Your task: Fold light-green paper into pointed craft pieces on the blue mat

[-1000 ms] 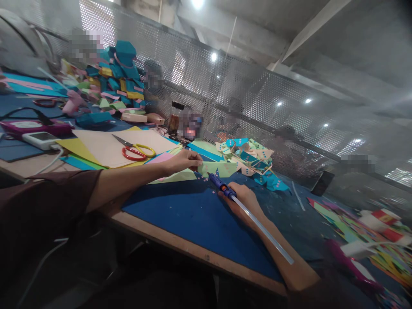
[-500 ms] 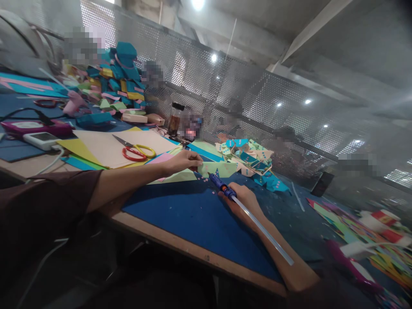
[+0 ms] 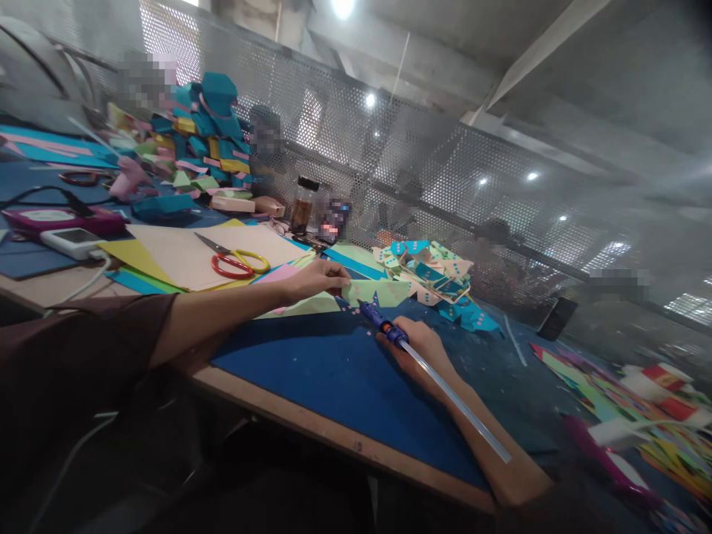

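- One hand, your left hand point(image 3: 318, 279), pinches the left end of a light green paper strip point(image 3: 392, 293) between thumb and fingers.
- Your right hand point(image 3: 421, 343) is wrapped around a blue glue gun point(image 3: 381, 320), its fingers closed on the grip; the nozzle points at the strip, but you cannot tell whether they touch.
- A clear glue stick point(image 3: 453, 397) runs out of the gun's back, over your right forearm.
- The strip is between your hands, at the far side of the bare blue mat point(image 3: 328, 382); small pink bits point(image 3: 368, 333) lie near it.
- Left of your left hand, scissors point(image 3: 232, 264) lie on a peach sheet point(image 3: 159, 248).
- Just beyond the strip's right end sits a heap of cut paper pieces point(image 3: 431, 268).
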Demonstrator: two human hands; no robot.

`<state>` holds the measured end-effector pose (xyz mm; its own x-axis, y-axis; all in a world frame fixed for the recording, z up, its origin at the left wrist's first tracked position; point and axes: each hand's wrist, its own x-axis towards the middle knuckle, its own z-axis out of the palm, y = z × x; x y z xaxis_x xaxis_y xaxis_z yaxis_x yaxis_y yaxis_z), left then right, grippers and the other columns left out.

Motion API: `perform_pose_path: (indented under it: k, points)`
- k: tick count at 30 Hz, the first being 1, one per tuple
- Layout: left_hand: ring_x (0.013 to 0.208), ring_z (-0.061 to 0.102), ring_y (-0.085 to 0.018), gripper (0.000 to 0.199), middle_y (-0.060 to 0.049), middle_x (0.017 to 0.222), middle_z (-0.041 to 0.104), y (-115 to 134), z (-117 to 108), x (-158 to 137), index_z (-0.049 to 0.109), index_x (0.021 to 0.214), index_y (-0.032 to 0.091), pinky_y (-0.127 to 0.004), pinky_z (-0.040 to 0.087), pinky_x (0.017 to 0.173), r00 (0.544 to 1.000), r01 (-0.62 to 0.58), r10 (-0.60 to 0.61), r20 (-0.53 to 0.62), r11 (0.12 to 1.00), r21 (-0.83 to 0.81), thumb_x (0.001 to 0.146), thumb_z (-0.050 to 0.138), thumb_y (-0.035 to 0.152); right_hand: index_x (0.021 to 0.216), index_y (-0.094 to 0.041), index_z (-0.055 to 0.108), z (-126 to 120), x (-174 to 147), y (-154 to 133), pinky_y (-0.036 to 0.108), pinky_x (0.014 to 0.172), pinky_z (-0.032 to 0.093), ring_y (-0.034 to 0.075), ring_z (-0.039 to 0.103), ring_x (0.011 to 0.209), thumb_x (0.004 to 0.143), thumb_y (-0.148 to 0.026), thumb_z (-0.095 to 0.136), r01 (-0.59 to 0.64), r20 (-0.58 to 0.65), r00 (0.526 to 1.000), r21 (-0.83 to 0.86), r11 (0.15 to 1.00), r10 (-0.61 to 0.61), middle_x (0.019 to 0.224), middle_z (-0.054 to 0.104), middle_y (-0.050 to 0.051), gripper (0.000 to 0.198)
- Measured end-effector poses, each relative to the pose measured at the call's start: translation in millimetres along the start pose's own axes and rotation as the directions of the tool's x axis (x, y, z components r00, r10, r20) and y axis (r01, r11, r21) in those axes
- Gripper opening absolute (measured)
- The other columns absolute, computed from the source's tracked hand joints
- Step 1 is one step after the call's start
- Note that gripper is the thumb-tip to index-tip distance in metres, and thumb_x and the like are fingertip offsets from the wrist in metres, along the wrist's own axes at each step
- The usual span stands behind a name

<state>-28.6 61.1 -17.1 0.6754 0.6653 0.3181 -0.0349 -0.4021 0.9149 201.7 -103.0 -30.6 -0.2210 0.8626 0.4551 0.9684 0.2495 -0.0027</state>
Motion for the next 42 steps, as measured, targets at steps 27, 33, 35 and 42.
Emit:
perform_pose_path:
  k: [27, 33, 35, 42]
  points:
    - [0.070, 0.061, -0.014, 0.017, -0.004, 0.077, 0.069, 0.0, 0.2, -0.5, 0.069, 0.084, 0.014, -0.030, 0.049, 0.072, 1.000, 0.000, 0.000, 0.020, 1.000, 0.020, 0.083, 0.066, 0.031, 0.083, -0.022, 0.058, 0.2, 0.3, -1.3, 0.027, 0.061, 0.030, 0.020, 0.057, 0.069, 0.093, -0.041, 0.054, 0.011, 0.016, 1.000, 0.009, 1.000, -0.011, 0.078, 0.066, 0.003, 0.022]
    - [0.070, 0.061, -0.013, 0.019, -0.004, 0.075, 0.068, 0.9, 0.7, -1.6, 0.068, 0.083, 0.013, -0.030, 0.049, 0.072, 1.000, -0.004, 0.004, 0.023, 1.000, 0.008, 0.083, 0.067, 0.032, 0.084, -0.022, 0.059, 1.4, 0.2, 0.0, 0.027, 0.061, 0.030, 0.020, 0.057, 0.070, 0.093, -0.042, 0.054, 0.010, 0.021, 1.000, -0.002, 1.000, -0.010, 0.080, 0.067, 0.003, 0.022]
    - [0.070, 0.062, -0.014, 0.019, -0.005, 0.076, 0.069, 1.3, 0.8, -1.7, 0.068, 0.084, 0.013, -0.030, 0.049, 0.072, 1.000, -0.004, 0.004, 0.026, 1.000, 0.010, 0.083, 0.067, 0.032, 0.085, -0.022, 0.059, 1.9, 0.0, 0.4, 0.027, 0.061, 0.030, 0.020, 0.057, 0.070, 0.093, -0.041, 0.054, 0.013, 0.019, 1.000, -0.002, 1.000, -0.013, 0.079, 0.067, 0.003, 0.021]
    - [0.069, 0.062, -0.014, 0.017, -0.004, 0.075, 0.068, 1.6, 0.5, -0.6, 0.068, 0.081, 0.014, -0.030, 0.050, 0.071, 1.000, 0.003, -0.003, 0.004, 1.000, 0.025, 0.082, 0.067, 0.031, 0.086, -0.022, 0.059, -0.2, -0.1, -0.9, 0.027, 0.061, 0.032, 0.020, 0.059, 0.070, 0.093, -0.044, 0.052, 0.008, -0.003, 1.000, 0.010, 1.000, -0.008, 0.079, 0.067, 0.003, 0.024]
